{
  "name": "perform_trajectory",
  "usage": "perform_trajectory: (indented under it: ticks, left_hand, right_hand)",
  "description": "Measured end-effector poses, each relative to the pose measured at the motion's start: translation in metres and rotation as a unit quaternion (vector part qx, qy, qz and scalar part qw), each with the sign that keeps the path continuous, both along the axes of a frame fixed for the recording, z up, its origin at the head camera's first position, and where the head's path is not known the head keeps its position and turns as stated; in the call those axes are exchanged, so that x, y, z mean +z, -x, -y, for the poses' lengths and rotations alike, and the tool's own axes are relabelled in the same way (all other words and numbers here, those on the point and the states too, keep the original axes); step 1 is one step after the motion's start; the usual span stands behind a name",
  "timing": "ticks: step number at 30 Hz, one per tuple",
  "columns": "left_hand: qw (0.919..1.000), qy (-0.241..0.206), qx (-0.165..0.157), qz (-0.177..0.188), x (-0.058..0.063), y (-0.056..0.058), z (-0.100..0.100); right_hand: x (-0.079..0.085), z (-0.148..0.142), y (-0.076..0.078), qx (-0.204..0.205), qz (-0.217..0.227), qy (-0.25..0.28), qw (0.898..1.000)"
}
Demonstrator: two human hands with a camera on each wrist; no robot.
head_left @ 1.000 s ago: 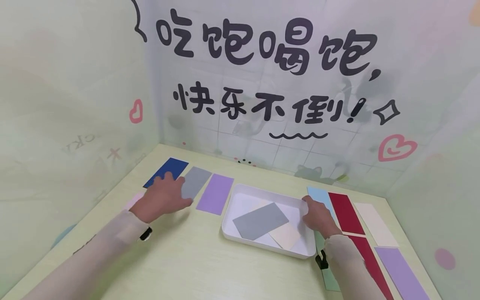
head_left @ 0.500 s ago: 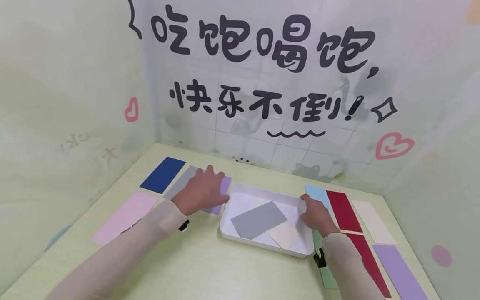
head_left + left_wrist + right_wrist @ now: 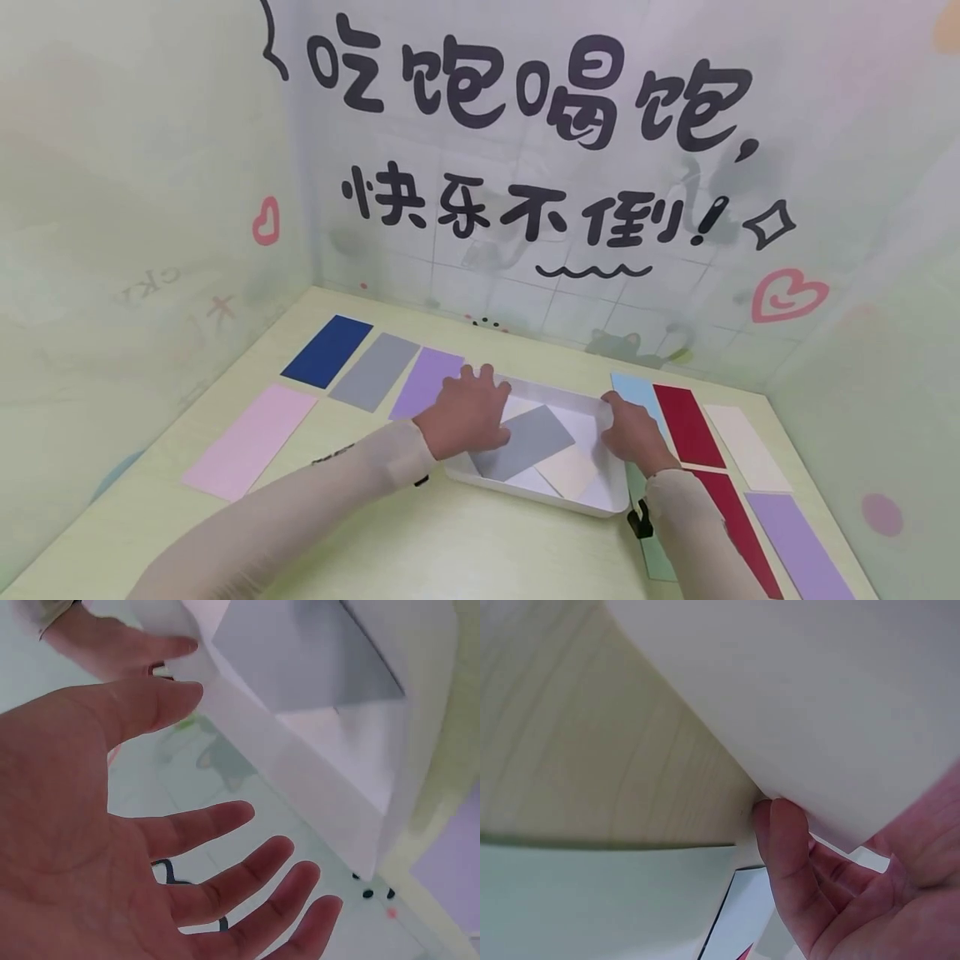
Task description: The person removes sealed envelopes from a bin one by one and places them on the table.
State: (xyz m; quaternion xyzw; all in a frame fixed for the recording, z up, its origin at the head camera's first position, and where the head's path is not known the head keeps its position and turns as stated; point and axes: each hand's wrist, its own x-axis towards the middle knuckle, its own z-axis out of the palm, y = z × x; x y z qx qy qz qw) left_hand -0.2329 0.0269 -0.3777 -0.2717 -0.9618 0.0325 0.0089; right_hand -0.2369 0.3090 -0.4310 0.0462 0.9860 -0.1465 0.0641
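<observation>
A shallow white tray [image 3: 540, 495] stands mid-table, with a grey card [image 3: 534, 440] lying over a cream card [image 3: 573, 471] inside it. Above the tray's left side hovers my left hand [image 3: 467, 414], its fingers spread. The left wrist view shows the palm and relaxed fingertips [image 3: 319, 881] with nothing between them. At the tray's right end, my right hand [image 3: 636, 433] grips the rim. In the right wrist view, fingers [image 3: 787, 840] curl at the lower edge of the tray wall [image 3: 802, 705], the thumb hidden.
To the left lie blue [image 3: 327, 351], grey [image 3: 375, 372], purple [image 3: 426, 382] and pink cards [image 3: 251, 442]. On the right are light blue [image 3: 633, 387], red [image 3: 690, 425], cream [image 3: 750, 447], purple [image 3: 798, 542] and green cards [image 3: 658, 554]. Printed curtains [image 3: 480, 317] enclose the table.
My left hand has moved right, from near the blue and grey cards, past the purple one, to over the tray. My right hand stays on the tray's right rim.
</observation>
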Motion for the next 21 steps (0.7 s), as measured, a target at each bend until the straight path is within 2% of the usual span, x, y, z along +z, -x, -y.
perform_trajectory:
  ticks: [4, 9, 14, 21]
  left_hand:
    - [0.9996, 0.019, -0.020, -0.003, -0.012, -0.003, -0.017]
    - [0.9990, 0.014, -0.042, 0.002, -0.025, -0.007, -0.032]
    - [0.9984, 0.000, -0.046, 0.032, -0.036, -0.011, -0.039]
    - [0.9986, 0.003, -0.038, 0.037, -0.040, -0.013, -0.041]
  right_hand:
    - [-0.002, 0.000, 0.000, -0.002, 0.002, 0.000, 1.000]
    - [-0.004, -0.002, 0.001, -0.007, 0.002, 0.000, 1.000]
    - [-0.005, -0.002, 0.001, -0.007, 0.003, 0.001, 1.000]
    - [-0.003, -0.002, 0.001, -0.007, 0.004, 0.003, 1.000]
